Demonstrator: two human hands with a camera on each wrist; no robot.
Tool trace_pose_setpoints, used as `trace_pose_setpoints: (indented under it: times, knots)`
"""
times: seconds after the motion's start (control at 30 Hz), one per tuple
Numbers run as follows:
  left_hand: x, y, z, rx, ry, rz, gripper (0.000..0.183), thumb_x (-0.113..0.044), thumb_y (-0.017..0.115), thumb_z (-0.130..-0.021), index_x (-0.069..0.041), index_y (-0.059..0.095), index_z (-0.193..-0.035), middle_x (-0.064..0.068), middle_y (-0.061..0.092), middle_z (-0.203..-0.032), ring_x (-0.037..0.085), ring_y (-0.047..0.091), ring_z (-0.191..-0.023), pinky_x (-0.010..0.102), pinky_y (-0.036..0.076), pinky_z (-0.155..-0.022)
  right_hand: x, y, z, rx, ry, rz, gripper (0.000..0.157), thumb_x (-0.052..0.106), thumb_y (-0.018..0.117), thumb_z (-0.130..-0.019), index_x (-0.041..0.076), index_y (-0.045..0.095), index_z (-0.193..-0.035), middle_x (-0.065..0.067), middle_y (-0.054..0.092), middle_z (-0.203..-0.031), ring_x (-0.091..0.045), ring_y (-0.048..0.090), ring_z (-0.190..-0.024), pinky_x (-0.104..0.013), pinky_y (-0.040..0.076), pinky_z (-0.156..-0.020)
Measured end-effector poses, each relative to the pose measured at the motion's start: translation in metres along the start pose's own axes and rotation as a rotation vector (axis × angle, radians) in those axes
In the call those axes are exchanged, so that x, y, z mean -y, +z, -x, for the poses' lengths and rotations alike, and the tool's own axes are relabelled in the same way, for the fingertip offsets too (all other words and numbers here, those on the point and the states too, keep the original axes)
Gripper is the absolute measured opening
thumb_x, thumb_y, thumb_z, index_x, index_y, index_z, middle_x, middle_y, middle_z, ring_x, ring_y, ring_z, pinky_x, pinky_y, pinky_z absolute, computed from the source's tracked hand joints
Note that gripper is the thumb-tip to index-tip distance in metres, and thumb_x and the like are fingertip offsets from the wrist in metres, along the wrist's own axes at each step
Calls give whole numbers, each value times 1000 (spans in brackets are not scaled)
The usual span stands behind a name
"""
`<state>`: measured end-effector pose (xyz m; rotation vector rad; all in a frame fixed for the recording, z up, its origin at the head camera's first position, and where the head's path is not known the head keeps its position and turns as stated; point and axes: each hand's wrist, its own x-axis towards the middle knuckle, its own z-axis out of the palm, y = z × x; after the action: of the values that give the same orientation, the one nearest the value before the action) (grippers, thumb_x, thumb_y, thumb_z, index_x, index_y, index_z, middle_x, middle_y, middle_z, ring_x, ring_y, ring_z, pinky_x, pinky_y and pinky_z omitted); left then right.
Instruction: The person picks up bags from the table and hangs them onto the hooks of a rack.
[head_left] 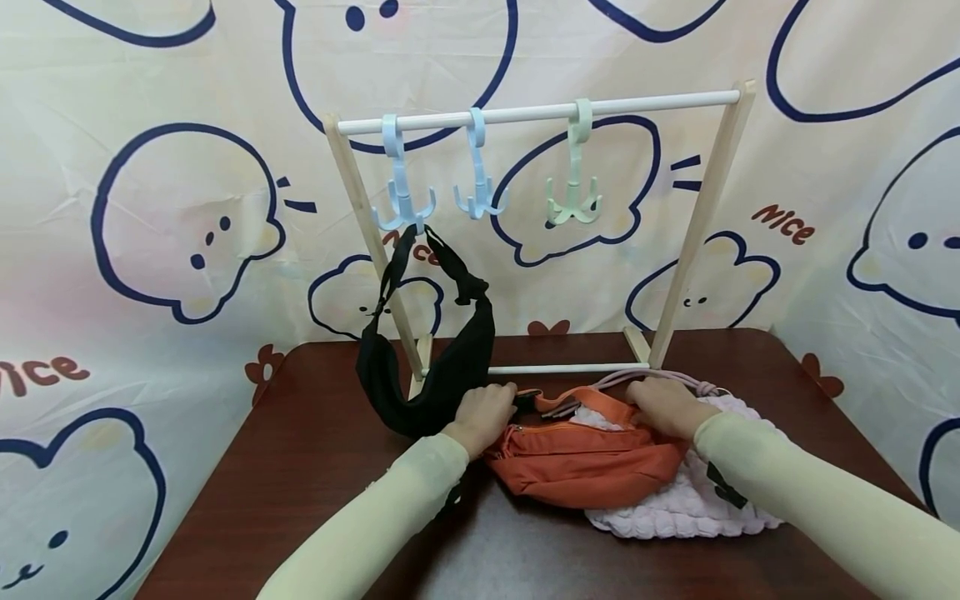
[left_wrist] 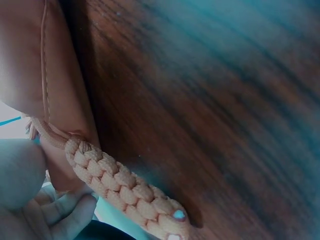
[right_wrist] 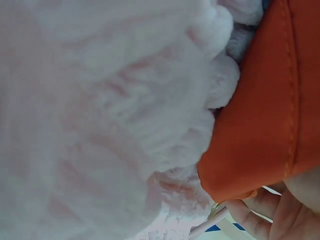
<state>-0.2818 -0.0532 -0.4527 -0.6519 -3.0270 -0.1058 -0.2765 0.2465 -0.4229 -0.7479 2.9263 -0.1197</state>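
Observation:
An orange waist bag (head_left: 585,467) with a zip and a strap lies partly on a fluffy pale pink bag (head_left: 712,517). My left hand (head_left: 483,414) grips its left end, next to the black bag. Close up, the left wrist view shows my fingers (left_wrist: 72,212) at the fabric edge, beside a braided cord pull (left_wrist: 125,182). With my right hand (head_left: 666,406) I hold the opposite end near the strap. In the right wrist view, those fingers (right_wrist: 262,210) pinch the orange fabric (right_wrist: 260,125) beside the fluffy bag. Both thumbs are hard to see.
Behind the bags stands a wooden rack with a white rail (head_left: 660,103). Two blue hooks (head_left: 401,187) and a green hook (head_left: 574,175) hang from it. A black bag (head_left: 427,400) dangles from the left blue hook down to the brown table (head_left: 300,475).

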Motion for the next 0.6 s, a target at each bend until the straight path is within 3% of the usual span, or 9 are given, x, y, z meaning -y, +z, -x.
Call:
trace_pose_setpoints:
  times: [0.6]
  knots:
    - [2,-6,5,-5,-25,1,19,-32,63,-101,-13,62,-102,3,67,-75,14,59,-55,29,44,-51,-1,-6,1,2,50,-31,9,13,75,-89,12,71,-82,3,59,-69,-14,49,-64,-30,39,-63]
